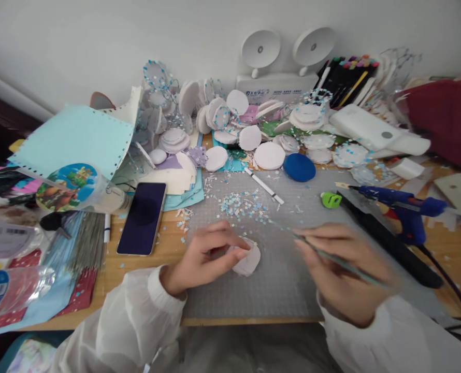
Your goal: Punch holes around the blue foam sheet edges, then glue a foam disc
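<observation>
In the head view, my left hand (211, 255) rests on the grey cutting mat (222, 303), thumb and forefinger closed on the edge of a small white paper disc (250, 264). To its right, my right hand (343, 264) grips a thin greenish pen-like tool (341, 261). Motion smears this hand and the tool, so the tool's exact kind does not show. The tool points left, its pale tip close to a scattered pile of small blue and white paper bits (242, 204). A white pen (264, 185) lies beyond the pile.
A phone (142, 218) and a plastic cup (73, 189) stand left. At right are a blue glue gun (403, 202) with its cord, a long black object (389, 241) and a green clip-like piece (330, 200). White discs (269, 155) and a blue disc (299, 167) crowd the back.
</observation>
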Tool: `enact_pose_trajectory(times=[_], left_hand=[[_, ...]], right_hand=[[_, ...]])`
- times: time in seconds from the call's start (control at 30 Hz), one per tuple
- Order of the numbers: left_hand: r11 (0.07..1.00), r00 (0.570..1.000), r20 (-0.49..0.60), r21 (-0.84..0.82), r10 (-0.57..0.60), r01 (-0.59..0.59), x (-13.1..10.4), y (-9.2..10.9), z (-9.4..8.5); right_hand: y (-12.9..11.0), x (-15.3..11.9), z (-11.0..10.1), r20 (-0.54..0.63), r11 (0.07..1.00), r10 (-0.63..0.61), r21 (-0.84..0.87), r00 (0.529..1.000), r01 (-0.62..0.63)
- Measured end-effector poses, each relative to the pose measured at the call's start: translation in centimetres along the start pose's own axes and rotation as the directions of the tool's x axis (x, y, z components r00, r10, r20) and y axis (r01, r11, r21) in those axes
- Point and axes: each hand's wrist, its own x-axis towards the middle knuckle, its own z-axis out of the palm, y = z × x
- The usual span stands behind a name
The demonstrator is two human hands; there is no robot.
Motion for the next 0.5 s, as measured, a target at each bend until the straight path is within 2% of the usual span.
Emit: enact_pose_trajectory(times=[0.07,0.13,0.33,0.37,0.43,0.5], left_hand=[[0.994,0.998,0.007,-0.086,-0.070,0.071,0.0,0.3,-0.1],[0.974,0.987,0.020,-0.164,-0.158,0.159,-0.1,0.5,-0.1],[0.879,0.935,0.046,-0.328,-0.351,0.346,-0.4,-0.1,0.1],[0.863,0.926,0.049,-0.347,-0.374,0.367,-0.5,-0.2,0.1],[0.837,0.912,0.039,-0.383,-0.409,0.392,-0.6,-0.4,0.2],[0.819,0.902,0.009,-0.415,-0.431,0.395,-0.7,-0.6,0.3]], right_hand=[[-0.6,0.1,0.6,0.168,0.987,-0.150,-0.039,0.974,0.159],[-1.1,0.3,1.2,0.289,0.954,-0.272,-0.048,0.918,0.297],[-1.5,-0.1,3.9,0.423,0.815,-0.505,-0.051,0.752,0.577],[-1.4,-0.2,4.2,0.430,0.803,-0.521,-0.045,0.737,0.594],[-1.0,-0.3,4.2,0.444,0.808,-0.524,-0.010,0.727,0.589],[-0.1,-0.4,2.9,0.430,0.855,-0.465,-0.011,0.774,0.519]])
